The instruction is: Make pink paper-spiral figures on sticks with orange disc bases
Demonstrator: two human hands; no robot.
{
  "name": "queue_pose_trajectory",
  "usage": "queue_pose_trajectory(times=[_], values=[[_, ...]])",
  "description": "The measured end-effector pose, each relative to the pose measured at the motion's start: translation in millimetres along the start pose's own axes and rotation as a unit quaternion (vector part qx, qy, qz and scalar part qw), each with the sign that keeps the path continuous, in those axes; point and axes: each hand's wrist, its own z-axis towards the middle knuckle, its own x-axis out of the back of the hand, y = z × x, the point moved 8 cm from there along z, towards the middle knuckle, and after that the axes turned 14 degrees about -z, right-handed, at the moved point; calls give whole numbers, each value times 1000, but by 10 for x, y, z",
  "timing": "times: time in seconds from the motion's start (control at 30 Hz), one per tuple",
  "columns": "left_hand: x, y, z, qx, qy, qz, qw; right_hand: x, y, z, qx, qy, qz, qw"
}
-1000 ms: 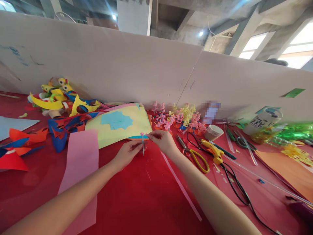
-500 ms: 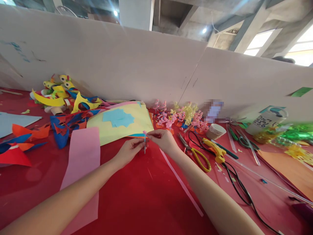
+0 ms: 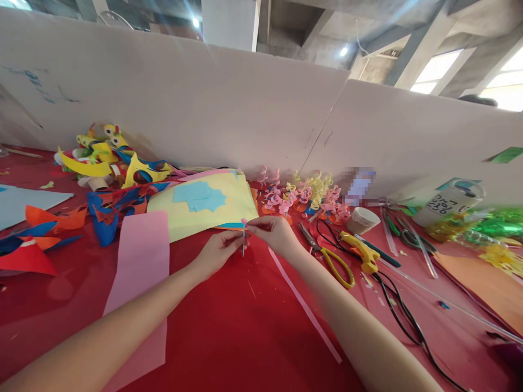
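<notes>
My left hand [image 3: 216,255] pinches a thin blue-grey stick [image 3: 244,250], which stands upright above the red tabletop [image 3: 229,321]. At its top sits a small pink piece of paper [image 3: 244,221], and the closed fingertips of my right hand [image 3: 274,234] are on it. Fingers partly cover both, so the exact join is hidden. A narrow pink paper strip [image 3: 304,306] lies under and beside my right forearm. Beneath my left forearm is a wide pink paper sheet [image 3: 143,256]. Yellow paper [image 3: 196,220] with blue cut pieces [image 3: 200,196] lies just behind my hands.
To the right lie yellow-handled scissors [image 3: 337,267], a yellow glue gun [image 3: 362,253] with a black cord, and a paper cup [image 3: 362,220]. Several curly pink and yellow paper figures [image 3: 306,193] stand by the white partition [image 3: 183,103]. Coloured paper shapes [image 3: 116,209] are piled at left.
The whole view has shifted slightly, so everything appears a little further right. Both hands keep their pinch on the stick and pink piece, with hardly any movement between them.
</notes>
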Motion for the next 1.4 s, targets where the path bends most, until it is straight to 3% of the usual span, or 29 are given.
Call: queue_pose_trajectory(times=[1.07,1.23,1.4], values=[[-1,-21,2,-4,1,-9,1000,-96,56,9,-4,-2,62,998],[7,-10,5,-3,11,33,999,-87,81,26,-5,3,69,998],[68,-34,7,-14,47,52,997,45,181,-4,-54,-80,42,994]])
